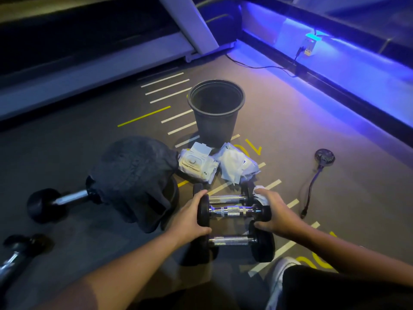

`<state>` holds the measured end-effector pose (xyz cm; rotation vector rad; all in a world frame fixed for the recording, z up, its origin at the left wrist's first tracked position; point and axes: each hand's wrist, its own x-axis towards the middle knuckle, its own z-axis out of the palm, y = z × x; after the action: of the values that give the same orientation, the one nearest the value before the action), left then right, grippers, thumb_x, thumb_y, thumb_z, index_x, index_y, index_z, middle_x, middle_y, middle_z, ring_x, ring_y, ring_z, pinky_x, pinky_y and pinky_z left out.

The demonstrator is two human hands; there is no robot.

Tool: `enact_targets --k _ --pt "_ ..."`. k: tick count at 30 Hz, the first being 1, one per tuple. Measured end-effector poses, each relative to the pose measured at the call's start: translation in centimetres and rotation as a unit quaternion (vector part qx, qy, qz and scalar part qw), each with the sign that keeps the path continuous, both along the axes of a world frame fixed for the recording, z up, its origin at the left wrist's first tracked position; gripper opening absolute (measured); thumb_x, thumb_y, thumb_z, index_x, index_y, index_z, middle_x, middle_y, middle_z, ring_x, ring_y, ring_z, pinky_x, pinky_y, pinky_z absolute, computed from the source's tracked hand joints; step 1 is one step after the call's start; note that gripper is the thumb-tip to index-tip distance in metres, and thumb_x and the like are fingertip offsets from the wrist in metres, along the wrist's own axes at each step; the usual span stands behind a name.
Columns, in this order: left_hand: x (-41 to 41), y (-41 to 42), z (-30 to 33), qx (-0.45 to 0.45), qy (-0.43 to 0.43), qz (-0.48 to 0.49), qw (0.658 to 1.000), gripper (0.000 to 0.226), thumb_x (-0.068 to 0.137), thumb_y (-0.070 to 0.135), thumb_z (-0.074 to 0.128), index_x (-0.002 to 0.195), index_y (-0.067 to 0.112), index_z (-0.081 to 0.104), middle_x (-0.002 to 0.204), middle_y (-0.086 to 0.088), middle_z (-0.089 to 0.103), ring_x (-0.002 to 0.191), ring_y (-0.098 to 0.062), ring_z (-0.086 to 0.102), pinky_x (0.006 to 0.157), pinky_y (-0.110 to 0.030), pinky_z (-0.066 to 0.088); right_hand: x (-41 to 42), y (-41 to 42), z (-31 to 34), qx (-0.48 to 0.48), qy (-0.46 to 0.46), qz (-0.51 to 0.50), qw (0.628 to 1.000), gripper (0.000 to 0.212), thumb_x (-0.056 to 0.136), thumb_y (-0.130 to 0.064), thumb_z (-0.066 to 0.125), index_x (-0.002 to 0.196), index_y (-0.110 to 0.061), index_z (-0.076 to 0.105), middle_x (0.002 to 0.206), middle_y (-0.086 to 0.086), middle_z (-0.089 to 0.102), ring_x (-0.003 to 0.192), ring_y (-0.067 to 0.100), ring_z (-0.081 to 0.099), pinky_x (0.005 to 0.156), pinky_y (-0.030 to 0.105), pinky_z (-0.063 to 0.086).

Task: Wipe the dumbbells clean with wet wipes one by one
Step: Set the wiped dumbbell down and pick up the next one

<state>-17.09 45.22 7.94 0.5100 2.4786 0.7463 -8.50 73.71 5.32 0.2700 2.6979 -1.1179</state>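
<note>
The left hand (194, 217) gripped the left head of the raised dumbbell (233, 211) just above its floor-bound neighbours, while the right hand (273, 212) held a wet wipe (261, 196) against the right head, fingers curled round it; steadying left and rubbing right would likely clean best.

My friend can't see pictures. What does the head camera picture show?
Two hands, left hand and right hand, hold a small dumbbell by its ends, the right with a wipe. Beyond sit wipe packs and a black bucket.
</note>
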Motion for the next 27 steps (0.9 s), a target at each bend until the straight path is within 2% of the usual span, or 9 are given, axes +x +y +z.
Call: enact_targets --k 3,9,11,15,18,21,24,27 --pt "0.0 -0.2 0.5 -0.010 0.008 -0.008 1.000 0.109 0.066 0.038 0.085 0.147 0.054 0.015 0.155 0.019 0.038 0.136 -0.013 0.048 0.102 -0.036 0.047 -0.1 0.0 0.5 0.006 0.012 0.003 1.000 0.088 0.066 -0.035 0.082 0.136 -0.047 0.030 0.140 -0.010 0.031 0.120 0.011 0.048 0.100 0.037 0.048" --pt "-0.1 -0.7 1.6 -0.032 0.021 -0.033 0.999 0.109 0.070 0.039 0.083 0.151 0.051 0.012 0.160 0.017 0.030 0.140 -0.013 0.043 0.106 -0.035 0.044 -1.3 0.0 2.0 0.015 0.057 0.010 0.998 0.087 0.068 -0.030 0.084 0.139 -0.039 0.034 0.141 -0.006 0.035 0.122 0.009 0.045 0.100 0.028 0.045" --pt "-0.3 -1.0 2.3 -0.032 0.029 -0.039 0.998 0.108 0.071 0.039 0.083 0.152 0.048 0.012 0.161 0.017 0.028 0.140 -0.011 0.043 0.106 -0.031 0.043 -1.9 -0.1 2.7 0.025 0.061 0.015 0.998 0.087 0.068 -0.032 0.084 0.139 -0.040 0.034 0.140 -0.006 0.037 0.119 0.008 0.046 0.099 0.028 0.045" --pt "-0.7 -1.9 4.1 -0.007 0.048 -0.025 0.999 0.108 0.070 0.038 0.083 0.154 0.045 0.015 0.161 0.014 0.030 0.140 -0.010 0.042 0.106 -0.028 0.041 -3.3 -0.8 4.9 0.028 0.081 0.024 0.996 0.087 0.066 -0.032 0.085 0.135 -0.045 0.035 0.139 -0.006 0.038 0.117 0.011 0.050 0.097 0.032 0.046" --pt "-0.8 -2.8 5.7 0.010 0.057 -0.019 0.998 0.104 0.072 0.037 0.082 0.154 0.045 0.017 0.158 0.012 0.034 0.137 -0.010 0.044 0.100 -0.022 0.039 -4.5 -1.8 6.8 0.024 0.113 0.042 0.992 0.087 0.067 -0.024 0.087 0.131 -0.047 0.032 0.140 -0.008 0.037 0.122 0.012 0.047 0.098 0.026 0.041" --pt "-1.1 -3.9 7.6 0.007 0.077 -0.016 0.997 0.103 0.073 0.039 0.082 0.153 0.045 0.017 0.157 0.009 0.038 0.134 -0.013 0.048 0.099 -0.026 0.042 -5.7 -3.2 8.6 0.023 0.126 0.060 0.990 0.086 0.067 -0.029 0.086 0.130 -0.049 0.032 0.141 -0.007 0.038 0.126 0.011 0.044 0.099 0.022 0.037" --pt "-1.7 -5.4 9.6 0.008 0.102 -0.006 0.995 0.102 0.075 0.042 0.082 0.153 0.045 0.017 0.155 0.007 0.040 0.133 -0.015 0.049 0.100 -0.029 0.043 -7.0 -5.1 10.6 0.025 0.142 0.076 0.987 0.082 0.062 -0.043 0.081 0.129 -0.049 0.035 0.139 -0.009 0.040 0.126 0.015 0.045 0.100 0.032 0.046" --pt "-2.3 -7.2 11.8 0.010 0.127 -0.003 0.992 0.098 0.076 0.041 0.080 0.153 0.045 0.019 0.155 0.009 0.039 0.135 -0.016 0.047 0.101 -0.028 0.041 -8.7 -7.2 13.4 0.043 0.172 0.114 0.977 0.083 0.059 -0.052 0.073 0.130 -0.056 0.031 0.143 -0.007 0.042 0.130 0.019 0.043 0.104 0.045 0.044"
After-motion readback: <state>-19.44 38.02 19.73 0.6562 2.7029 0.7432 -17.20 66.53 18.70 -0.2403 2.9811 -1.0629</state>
